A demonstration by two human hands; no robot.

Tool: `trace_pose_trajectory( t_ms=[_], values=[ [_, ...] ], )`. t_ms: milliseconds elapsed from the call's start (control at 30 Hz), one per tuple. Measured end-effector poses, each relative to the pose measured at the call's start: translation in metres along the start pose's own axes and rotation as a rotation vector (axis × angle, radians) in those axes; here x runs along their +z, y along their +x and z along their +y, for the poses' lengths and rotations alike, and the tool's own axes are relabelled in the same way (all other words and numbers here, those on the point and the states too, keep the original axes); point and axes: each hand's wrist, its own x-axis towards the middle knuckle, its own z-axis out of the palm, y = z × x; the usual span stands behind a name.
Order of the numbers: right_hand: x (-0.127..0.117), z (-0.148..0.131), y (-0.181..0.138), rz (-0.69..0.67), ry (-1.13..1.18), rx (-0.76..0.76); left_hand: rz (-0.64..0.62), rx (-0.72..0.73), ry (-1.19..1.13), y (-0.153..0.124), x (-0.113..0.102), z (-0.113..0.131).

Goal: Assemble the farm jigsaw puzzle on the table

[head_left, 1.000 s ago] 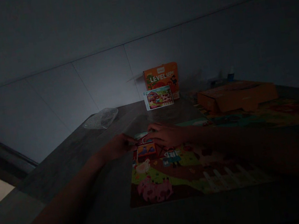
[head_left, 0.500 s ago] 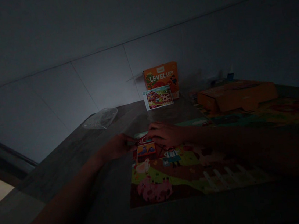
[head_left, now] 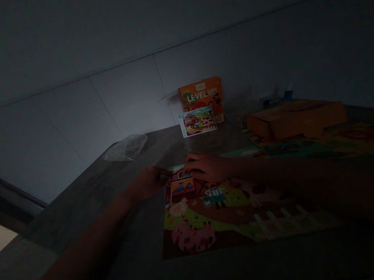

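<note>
A colourful farm jigsaw puzzle (head_left: 198, 222) lies flat on the dark table, with a red barn, a pig, a chicken, a farmer and a white fence on it. At its upper left corner my left hand (head_left: 148, 182) has its fingers closed on the edge beside the barn; the fingertips are dim. My right hand (head_left: 206, 167) rests on the upper part of the puzzle, fingers bent and slightly apart, touching the barn roof. The right forearm crosses over the puzzle's right side and hides part of it.
A picture card (head_left: 198, 122) of the same farm scene leans against an orange "LEVEL UP!" box (head_left: 201, 92) by the wall. Clear plastic wrapping (head_left: 127, 148) lies at the back left. At the right, an orange box part (head_left: 295, 120) sits on another colourful printed sheet (head_left: 364, 138).
Both hands stay almost in the same place at the puzzle's upper left. The puzzle and the things behind it have not visibly moved.
</note>
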Motion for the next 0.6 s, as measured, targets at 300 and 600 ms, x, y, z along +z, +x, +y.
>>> trace_pose_trajectory(
  t_ms=[300, 600],
  values=[
    [0.0, -0.002, 0.0, 0.044, 0.031, 0.017, 0.217, 0.288, -0.011, 0.008, 0.02, 0.018],
    [-0.002, -0.002, 0.002, 0.044, 0.003, -0.02, 0.175, 0.297, -0.013, 0.005, 0.019, 0.019]
  ],
)
